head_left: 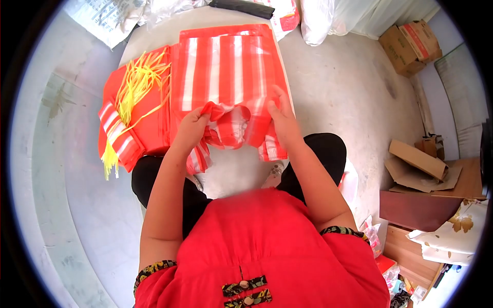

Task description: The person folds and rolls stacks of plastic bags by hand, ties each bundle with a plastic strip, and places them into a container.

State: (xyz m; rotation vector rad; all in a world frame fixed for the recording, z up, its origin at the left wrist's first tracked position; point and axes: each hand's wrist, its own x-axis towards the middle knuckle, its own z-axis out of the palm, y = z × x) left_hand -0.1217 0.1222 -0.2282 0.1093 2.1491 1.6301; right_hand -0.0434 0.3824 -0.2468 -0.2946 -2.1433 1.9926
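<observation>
A stack of red-and-white striped plastic bags (226, 66) lies flat before me. My left hand (192, 126) is closed on the near edge of a striped plastic bag (228, 128), whose loose end is bunched and folded up between my hands. At the stack's right edge is my right hand (283, 118), slightly blurred, with its thumb and fingers apart and touching the plastic. Left of the stack sits a red folded pile (154, 115) with yellow strips (136, 84) and a small rolled striped bundle (120, 133) on top.
The pale work surface (149, 38) runs away from me, with a black roll (242, 7) and white plastic bags at its far end. Cardboard boxes (408, 46) stand at the far right. An opened carton (421, 167) rests on a brown cabinet (421, 208) to my right.
</observation>
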